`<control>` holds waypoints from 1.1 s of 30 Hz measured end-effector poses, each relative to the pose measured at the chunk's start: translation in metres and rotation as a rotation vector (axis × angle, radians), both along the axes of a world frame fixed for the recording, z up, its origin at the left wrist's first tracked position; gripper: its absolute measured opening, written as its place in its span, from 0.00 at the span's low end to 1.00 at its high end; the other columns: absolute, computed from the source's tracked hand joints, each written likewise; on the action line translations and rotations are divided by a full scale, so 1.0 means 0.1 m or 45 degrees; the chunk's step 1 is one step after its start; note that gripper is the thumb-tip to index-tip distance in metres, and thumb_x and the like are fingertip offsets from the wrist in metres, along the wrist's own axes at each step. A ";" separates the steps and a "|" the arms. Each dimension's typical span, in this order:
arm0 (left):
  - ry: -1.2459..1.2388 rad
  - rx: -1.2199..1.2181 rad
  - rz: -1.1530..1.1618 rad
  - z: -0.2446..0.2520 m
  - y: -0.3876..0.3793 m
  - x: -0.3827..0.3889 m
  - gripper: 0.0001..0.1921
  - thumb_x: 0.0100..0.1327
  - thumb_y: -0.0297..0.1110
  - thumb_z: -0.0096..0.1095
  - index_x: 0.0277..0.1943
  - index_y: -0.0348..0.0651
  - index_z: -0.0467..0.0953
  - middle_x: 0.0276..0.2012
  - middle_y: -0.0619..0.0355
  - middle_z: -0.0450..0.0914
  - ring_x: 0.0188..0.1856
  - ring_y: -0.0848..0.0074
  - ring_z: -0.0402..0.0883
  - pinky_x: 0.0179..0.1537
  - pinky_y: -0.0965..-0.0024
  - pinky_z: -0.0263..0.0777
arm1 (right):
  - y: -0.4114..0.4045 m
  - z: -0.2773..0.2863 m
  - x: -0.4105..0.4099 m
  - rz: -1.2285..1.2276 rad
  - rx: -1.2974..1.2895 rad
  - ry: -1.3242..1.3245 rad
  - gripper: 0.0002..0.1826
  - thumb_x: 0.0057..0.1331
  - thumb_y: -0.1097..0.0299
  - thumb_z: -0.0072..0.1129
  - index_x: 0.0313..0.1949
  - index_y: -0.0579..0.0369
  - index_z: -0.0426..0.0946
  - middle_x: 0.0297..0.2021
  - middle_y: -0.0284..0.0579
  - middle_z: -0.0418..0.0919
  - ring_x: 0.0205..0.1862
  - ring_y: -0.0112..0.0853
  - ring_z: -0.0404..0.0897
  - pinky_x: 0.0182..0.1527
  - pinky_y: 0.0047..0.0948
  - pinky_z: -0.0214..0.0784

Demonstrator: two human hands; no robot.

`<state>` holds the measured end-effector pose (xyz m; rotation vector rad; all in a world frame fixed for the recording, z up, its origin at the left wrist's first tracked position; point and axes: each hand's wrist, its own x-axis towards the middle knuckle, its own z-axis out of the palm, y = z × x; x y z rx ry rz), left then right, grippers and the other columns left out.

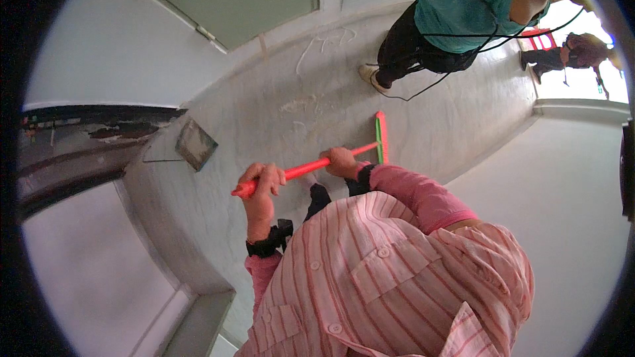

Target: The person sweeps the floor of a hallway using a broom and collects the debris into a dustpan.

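Note:
A broom with a red handle (305,168) runs slantwise in front of me. My left hand (260,181) is wrapped around it near its top end. Lower down the same handle, my right hand (340,161) has a closed grip. The broom's green and red head (381,136) is at the floor (342,94), on the far side of my right hand. Both my wrists carry black bands over pink sleeves. My feet are partly hidden behind my hands and striped shirt.
A person in a teal top (461,5) stands ahead on the right, black cables hanging around them. Farther off, another person (575,54) is near a bright opening. A square plate (196,144) lies on the floor at left. Walls (555,198) flank the passage.

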<state>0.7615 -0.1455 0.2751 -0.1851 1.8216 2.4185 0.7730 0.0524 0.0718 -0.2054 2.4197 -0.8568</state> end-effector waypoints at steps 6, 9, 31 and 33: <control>0.207 -0.132 0.163 0.32 -0.33 -0.33 0.15 0.62 0.27 0.53 0.21 0.43 0.60 0.15 0.64 0.63 0.19 0.79 0.64 0.25 0.75 0.61 | -0.68 0.02 -0.60 -0.095 -0.224 0.267 0.06 0.48 0.72 0.52 0.27 0.47 0.75 0.23 0.48 0.77 0.31 0.49 0.77 0.32 0.47 0.67; 0.296 -0.214 0.180 0.54 -0.32 -0.38 0.12 0.63 0.28 0.54 0.24 0.42 0.63 0.18 0.62 0.67 0.20 0.80 0.65 0.25 0.75 0.61 | -0.81 0.18 -0.86 -0.057 -0.309 0.422 0.06 0.49 0.72 0.52 0.28 0.48 0.75 0.24 0.48 0.77 0.31 0.49 0.77 0.32 0.47 0.68; -0.176 -0.422 0.052 -0.69 -0.58 0.33 0.22 0.63 0.34 0.55 0.59 0.39 0.65 0.50 0.52 0.72 0.43 0.73 0.76 0.39 0.71 0.74 | -1.09 1.02 -1.04 0.052 -1.203 0.017 0.06 0.61 0.71 0.54 0.37 0.56 0.77 0.31 0.36 0.77 0.33 0.25 0.76 0.36 0.25 0.69; 0.007 -0.637 0.101 -0.96 -0.57 0.34 0.24 0.61 0.31 0.57 0.60 0.39 0.63 0.53 0.51 0.68 0.47 0.70 0.74 0.41 0.70 0.74 | -1.23 1.03 -0.93 0.046 -1.283 -0.152 0.07 0.62 0.71 0.53 0.39 0.59 0.76 0.32 0.36 0.76 0.34 0.22 0.74 0.37 0.22 0.68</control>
